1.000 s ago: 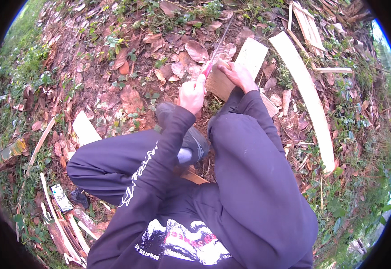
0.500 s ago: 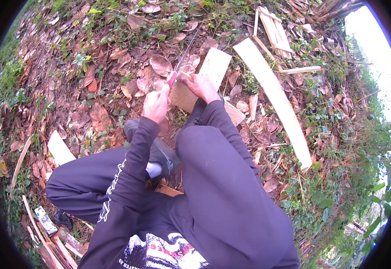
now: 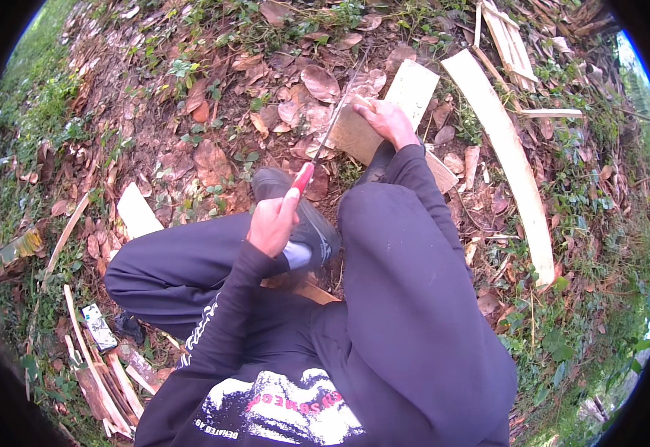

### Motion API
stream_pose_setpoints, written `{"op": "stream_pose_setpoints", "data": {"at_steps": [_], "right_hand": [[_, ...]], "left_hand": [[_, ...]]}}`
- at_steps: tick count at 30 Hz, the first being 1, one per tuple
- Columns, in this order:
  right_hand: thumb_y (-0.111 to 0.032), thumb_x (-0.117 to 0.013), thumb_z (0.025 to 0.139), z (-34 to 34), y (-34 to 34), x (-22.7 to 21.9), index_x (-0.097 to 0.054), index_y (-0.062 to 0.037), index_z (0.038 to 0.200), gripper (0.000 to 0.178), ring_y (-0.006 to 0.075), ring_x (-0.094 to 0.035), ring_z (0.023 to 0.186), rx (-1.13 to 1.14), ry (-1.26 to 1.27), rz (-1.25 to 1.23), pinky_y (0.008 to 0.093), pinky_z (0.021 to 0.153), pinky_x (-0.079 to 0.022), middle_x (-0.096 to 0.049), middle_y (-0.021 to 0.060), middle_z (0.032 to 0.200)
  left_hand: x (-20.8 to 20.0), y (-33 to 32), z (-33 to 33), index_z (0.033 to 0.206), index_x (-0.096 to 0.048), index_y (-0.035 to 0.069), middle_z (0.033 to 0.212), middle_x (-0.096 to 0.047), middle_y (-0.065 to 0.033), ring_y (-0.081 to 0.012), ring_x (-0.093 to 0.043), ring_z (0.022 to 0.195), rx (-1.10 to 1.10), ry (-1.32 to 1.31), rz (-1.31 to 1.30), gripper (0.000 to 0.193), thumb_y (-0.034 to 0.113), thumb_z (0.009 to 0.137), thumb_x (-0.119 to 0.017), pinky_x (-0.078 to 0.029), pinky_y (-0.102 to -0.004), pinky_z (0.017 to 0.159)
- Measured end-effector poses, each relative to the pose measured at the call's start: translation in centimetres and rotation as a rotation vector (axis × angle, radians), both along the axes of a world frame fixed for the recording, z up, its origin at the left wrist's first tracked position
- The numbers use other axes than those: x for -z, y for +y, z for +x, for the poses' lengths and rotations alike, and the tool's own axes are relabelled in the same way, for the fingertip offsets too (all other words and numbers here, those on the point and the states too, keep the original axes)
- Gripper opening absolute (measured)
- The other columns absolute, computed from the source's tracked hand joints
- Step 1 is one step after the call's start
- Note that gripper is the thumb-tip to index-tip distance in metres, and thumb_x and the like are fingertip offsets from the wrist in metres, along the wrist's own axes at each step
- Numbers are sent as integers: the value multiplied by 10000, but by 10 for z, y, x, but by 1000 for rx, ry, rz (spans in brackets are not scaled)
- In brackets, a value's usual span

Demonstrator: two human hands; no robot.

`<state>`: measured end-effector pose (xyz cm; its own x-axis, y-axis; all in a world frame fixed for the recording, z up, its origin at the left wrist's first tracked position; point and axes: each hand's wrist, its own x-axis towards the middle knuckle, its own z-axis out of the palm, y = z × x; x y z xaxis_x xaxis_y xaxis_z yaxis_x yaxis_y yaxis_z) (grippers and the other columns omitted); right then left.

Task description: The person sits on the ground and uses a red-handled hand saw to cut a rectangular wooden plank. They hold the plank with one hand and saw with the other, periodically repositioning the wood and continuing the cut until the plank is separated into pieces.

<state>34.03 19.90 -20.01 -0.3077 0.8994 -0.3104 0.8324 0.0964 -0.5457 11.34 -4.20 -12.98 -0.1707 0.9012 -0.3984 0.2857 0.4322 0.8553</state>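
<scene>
My left hand (image 3: 271, 225) is closed round the red handle (image 3: 303, 177) of a hand saw, above my dark shoe (image 3: 311, 231). Its long, thin dark blade (image 3: 330, 128) slants up and away along the left end of a light brown board (image 3: 354, 139). My right hand (image 3: 389, 122) grips the top edge of this board, thumb and fingers closed on it. Behind the board lies a paler plank (image 3: 414, 88). My other shoe (image 3: 378, 162) rests against the near side of the board, partly hidden by my knee.
A long, curved pale plank (image 3: 509, 160) lies to the right, with several wood strips (image 3: 509, 41) beyond it. At the lower left are more strips (image 3: 101, 380) and a small box (image 3: 99, 327). A pale offcut (image 3: 138, 212) lies beside my left knee. Dry leaves and weeds cover the ground.
My left hand has drawn the saw back toward my body, so more blade shows near the board. My right hand stays on the board. The whole view has shifted slightly.
</scene>
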Motion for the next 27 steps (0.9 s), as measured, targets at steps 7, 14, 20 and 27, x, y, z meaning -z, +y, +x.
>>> {"op": "stream_pose_setpoints", "data": {"at_steps": [7, 14, 20, 27], "right_hand": [[-635, -502, 886, 4, -2, -3, -672, 9, 1034, 682, 397, -638, 996, -2, -53, 32, 458, 889, -482, -670, 260, 1015], [-634, -498, 891, 3, -5, -2, -687, 12, 1006, 683, 393, -643, 987, 8, -45, 33, 455, 879, -488, -673, 262, 995], [-622, -496, 893, 9, 4, 13, -691, 2, 1015, 665, 377, -644, 1004, 26, -29, 76, 452, 880, -491, -678, 232, 1033], [-614, -495, 896, 7, 10, 13, -687, -15, 1056, 648, 362, -643, 1022, 13, -51, 65, 448, 889, -494, -672, 232, 1057]], "left_hand": [[-39, 19, 0, 591, -543, 33, 489, -471, 15, -45, -400, 413, -48, -39, 63, 549, 400, 999, -519, -290, -224, 407], [-10, 126, 33, 614, -617, 9, 531, -544, -48, -123, -507, 504, 11, 40, 208, 549, 399, 985, -510, -404, -296, 513], [20, 153, 48, 613, -625, 4, 506, -545, -38, -121, -523, 465, 41, 108, 169, 582, 451, 972, -527, -414, -283, 480], [27, 155, 42, 636, -628, -2, 513, -553, -68, -148, -522, 466, 72, 28, 116, 563, 436, 972, -518, -413, -297, 492]]}}
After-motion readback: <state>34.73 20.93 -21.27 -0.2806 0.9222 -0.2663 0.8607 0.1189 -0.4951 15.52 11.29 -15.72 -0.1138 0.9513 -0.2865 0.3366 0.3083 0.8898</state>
